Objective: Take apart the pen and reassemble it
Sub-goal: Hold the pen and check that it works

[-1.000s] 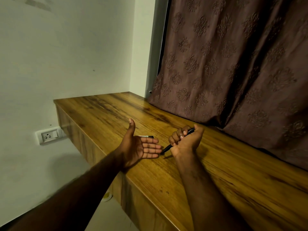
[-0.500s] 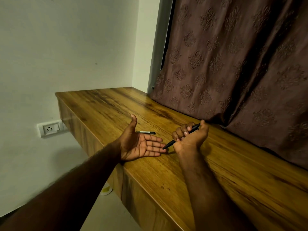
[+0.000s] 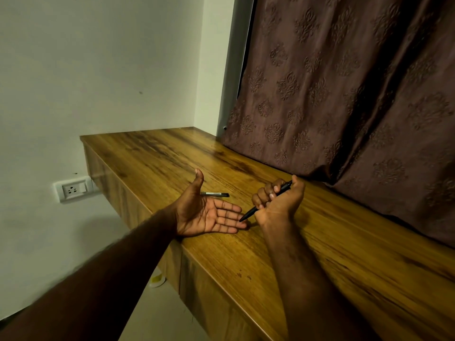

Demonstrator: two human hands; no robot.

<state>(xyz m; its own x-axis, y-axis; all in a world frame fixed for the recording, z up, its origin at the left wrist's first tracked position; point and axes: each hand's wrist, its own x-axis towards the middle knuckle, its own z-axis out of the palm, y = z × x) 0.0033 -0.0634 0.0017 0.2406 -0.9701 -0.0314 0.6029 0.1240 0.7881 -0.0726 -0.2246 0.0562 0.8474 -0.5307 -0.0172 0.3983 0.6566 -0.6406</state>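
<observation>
My right hand (image 3: 278,203) is closed in a fist around a black pen (image 3: 250,213), palm side up, resting on the wooden desk (image 3: 320,242). The pen's tip sticks out to the lower left and almost touches the fingertips of my left hand (image 3: 209,214). That hand lies palm up and empty on the desk, fingers spread, thumb raised. Behind its fingers a second slim dark pen part (image 3: 215,194) lies flat on the wood.
A brown patterned curtain (image 3: 344,94) hangs along the desk's far side and rests on it. A white wall socket (image 3: 72,189) sits left of the desk. A small white container (image 3: 157,279) stands on the floor below the desk edge.
Both hands hold nearly the same pose. The pen tip has edged closer to my left fingertips, and the view has tilted a little.
</observation>
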